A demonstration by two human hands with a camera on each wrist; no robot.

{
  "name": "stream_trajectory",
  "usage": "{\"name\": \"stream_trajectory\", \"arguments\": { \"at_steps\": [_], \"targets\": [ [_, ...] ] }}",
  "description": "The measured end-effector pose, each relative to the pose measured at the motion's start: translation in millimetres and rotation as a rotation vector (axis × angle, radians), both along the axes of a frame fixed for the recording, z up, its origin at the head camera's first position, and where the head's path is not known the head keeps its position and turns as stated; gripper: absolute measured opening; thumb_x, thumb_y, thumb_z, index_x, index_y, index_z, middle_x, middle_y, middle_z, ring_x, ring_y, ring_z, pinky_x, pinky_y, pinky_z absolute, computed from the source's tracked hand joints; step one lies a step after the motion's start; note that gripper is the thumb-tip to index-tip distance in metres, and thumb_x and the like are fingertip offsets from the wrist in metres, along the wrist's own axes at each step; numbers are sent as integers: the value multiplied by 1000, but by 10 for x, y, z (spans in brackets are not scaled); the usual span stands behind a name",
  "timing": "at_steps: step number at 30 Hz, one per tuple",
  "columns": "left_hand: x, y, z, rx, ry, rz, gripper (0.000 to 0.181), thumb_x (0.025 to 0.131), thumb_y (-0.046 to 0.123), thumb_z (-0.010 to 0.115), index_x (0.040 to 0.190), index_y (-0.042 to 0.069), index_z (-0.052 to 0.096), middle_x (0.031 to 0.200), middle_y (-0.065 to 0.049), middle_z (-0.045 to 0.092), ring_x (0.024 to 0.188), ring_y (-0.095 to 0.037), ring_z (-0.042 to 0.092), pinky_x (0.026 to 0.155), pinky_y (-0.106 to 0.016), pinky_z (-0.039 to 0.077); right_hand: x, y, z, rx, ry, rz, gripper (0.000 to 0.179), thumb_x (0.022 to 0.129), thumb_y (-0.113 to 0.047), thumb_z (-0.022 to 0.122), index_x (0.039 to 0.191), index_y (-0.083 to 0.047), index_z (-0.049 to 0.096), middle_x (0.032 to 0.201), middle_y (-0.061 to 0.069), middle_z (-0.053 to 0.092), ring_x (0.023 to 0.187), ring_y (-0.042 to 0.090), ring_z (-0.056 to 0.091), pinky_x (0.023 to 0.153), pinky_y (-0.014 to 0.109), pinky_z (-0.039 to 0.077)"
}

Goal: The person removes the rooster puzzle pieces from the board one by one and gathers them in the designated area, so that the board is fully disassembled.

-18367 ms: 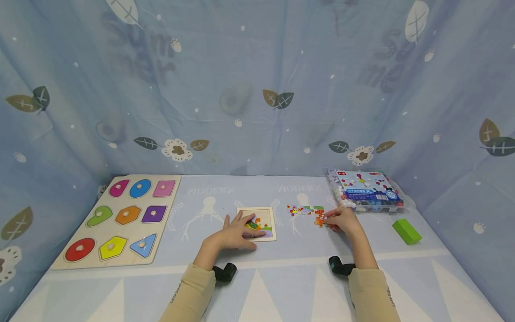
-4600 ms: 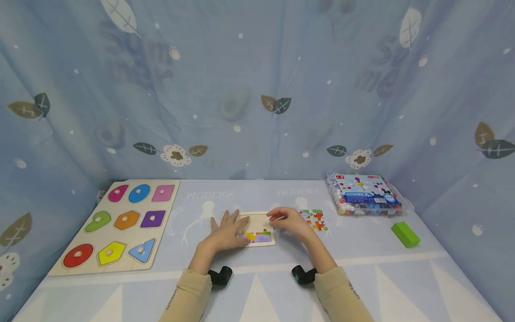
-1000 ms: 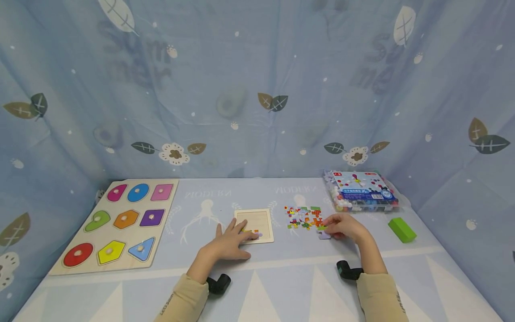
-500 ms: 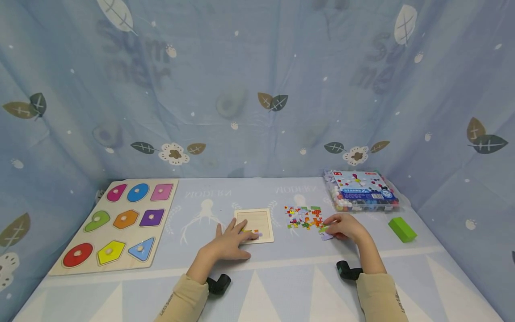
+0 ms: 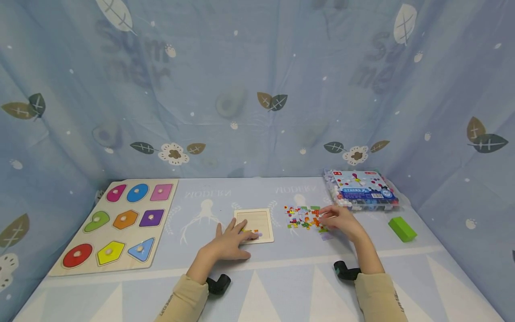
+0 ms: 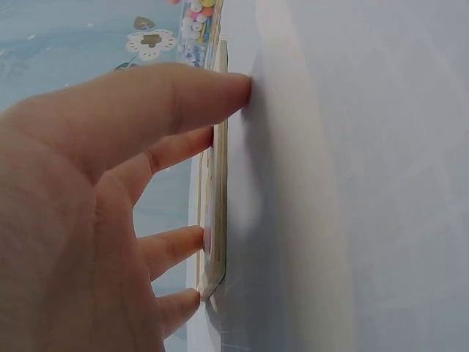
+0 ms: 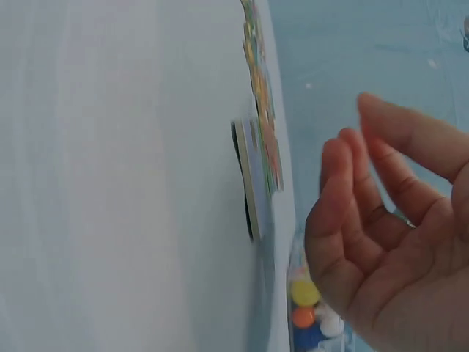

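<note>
My left hand lies with spread fingers on a small square wooden puzzle tray. A few colourful jigsaw pieces show in its lower part, under the fingertips; the rest of its bare wooden bottom is exposed. In the left wrist view the fingers touch the tray's edge, with the thumb beside it. To the right, a patch of jigsaw pieces lies joined on the table. Above its right end hovers my right hand, fingers loosely bent and holding nothing. A purple-and-green jigsaw piece lies beneath it at the patch's lower right corner.
A wooden shape board with coloured knobbed shapes lies at the left. Back right stands a clear plastic box of coloured beads, with a green block in front. A patterned curtain surrounds the table.
Pieces have gone from the tray into the growing patch. Within the last second, my right hand turned the purple-and-green piece, let it go and lifted slightly away; the left stayed put.
</note>
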State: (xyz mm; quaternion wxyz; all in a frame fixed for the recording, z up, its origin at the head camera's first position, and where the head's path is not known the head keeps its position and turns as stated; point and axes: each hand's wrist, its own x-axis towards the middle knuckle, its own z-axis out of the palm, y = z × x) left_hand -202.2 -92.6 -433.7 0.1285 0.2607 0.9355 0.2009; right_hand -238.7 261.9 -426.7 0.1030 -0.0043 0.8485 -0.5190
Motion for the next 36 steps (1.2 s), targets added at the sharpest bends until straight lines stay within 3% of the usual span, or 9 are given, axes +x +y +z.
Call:
{"name": "stream_trajectory", "arguments": {
  "at_steps": [7, 16, 26, 32, 36],
  "targets": [
    [-9, -5, -16, -4, 11, 4, 51, 80, 30, 66, 130, 29, 53, 149, -15, 26, 138, -44, 9, 99, -71, -1, -17, -182, -3, -124, 24, 56, 38, 84, -9, 65, 115, 9, 54, 93, 9, 62, 78, 18, 58, 67, 32, 48],
    [-24, -4, -29, 11, 19, 2, 51, 80, 30, 65, 128, 25, 52, 148, -15, 29, 137, -45, 12, 98, -72, -1, -36, -440, -20, -148, 56, 113, 37, 83, -8, 66, 115, 7, 55, 93, 7, 61, 80, 16, 58, 65, 34, 47],
    [-88, -90, -15, 59, 21, 53, 47, 79, 28, 68, 123, 18, 53, 147, -12, 33, 138, -41, 13, 100, -70, -4, -45, -744, 12, -185, 82, 175, 35, 81, -4, 67, 113, 7, 57, 95, 11, 63, 81, 13, 60, 71, 32, 51],
    [-120, -182, -9, 55, 21, 98, 41, 78, 28, 68, 118, 21, 59, 146, -14, 34, 138, -42, 12, 99, -71, -3, -32, -933, 55, -168, 89, 200, 32, 82, -2, 65, 112, 8, 57, 93, 10, 62, 79, 14, 58, 73, 39, 50],
    [-118, -217, 9, 66, 11, 97, 36, 79, 26, 66, 114, 21, 62, 145, -15, 36, 137, -44, 12, 98, -72, -4, -51, -1065, 31, -161, 101, 220, 31, 80, -4, 68, 109, 5, 60, 90, 7, 63, 78, 14, 58, 72, 36, 50]
  ]
}}
